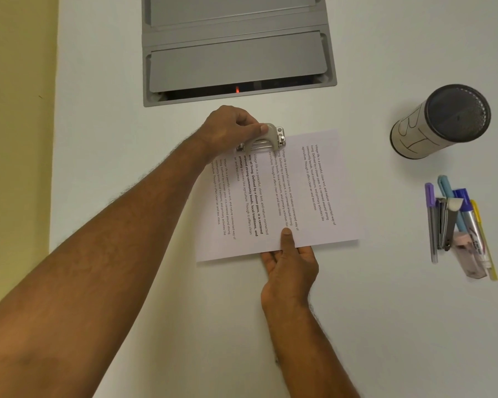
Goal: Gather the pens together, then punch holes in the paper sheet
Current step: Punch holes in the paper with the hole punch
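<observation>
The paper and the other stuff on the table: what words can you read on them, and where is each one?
"Village life is a peaceful, close-knit, and nature-connected way of living" starts each paragraph on the paper sheet.
"Defined by a slower pace, it is centered around strong community bonds" stands there in bold.
Big drawn letters on the pen cup: unclear.
Print on the pens: too small.

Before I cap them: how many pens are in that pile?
4 visible: purple pen leftmost, light blue pen, dark blue pen, yellow pen rightmost; others may hide beneath.
</observation>
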